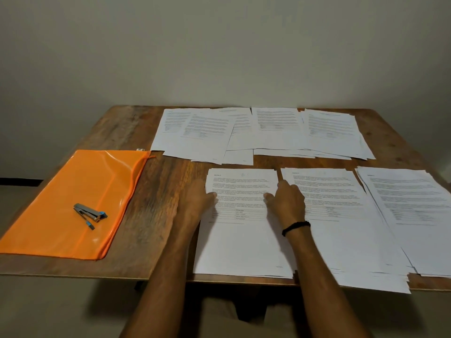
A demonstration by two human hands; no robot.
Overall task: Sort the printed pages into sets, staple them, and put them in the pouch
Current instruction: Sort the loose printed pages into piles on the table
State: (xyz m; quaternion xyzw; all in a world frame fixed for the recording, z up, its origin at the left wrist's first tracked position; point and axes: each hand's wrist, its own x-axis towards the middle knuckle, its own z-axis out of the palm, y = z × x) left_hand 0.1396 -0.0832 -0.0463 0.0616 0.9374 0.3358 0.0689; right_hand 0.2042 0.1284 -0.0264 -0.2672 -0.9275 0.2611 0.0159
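Both hands lie flat on the nearest stack of printed pages (pixel 244 240), palms down and empty: the left hand (pixel 199 201) rests on the stack's left edge with its fingers spread over the text, the right hand (pixel 288 203) presses the upper right part, one finger pointing toward the gap beside the middle stack (pixel 341 228). Neither hand grips anything; they only press.

From the head view, a third stack (pixel 410 215) sits just beside the middle one at the right, and loose overlapping sheets (pixel 256 132) fan out along the far side of the wooden table (pixel 151 196). The orange pouch (pixel 63 203) lies well apart at the left, with the stapler (pixel 90 214) resting on top of it.

Paper here looks light, limp and slippery sheet on sheet, so a stack would likely slide apart unless squared and pinched at one edge or corner. That corner would also suit the staple
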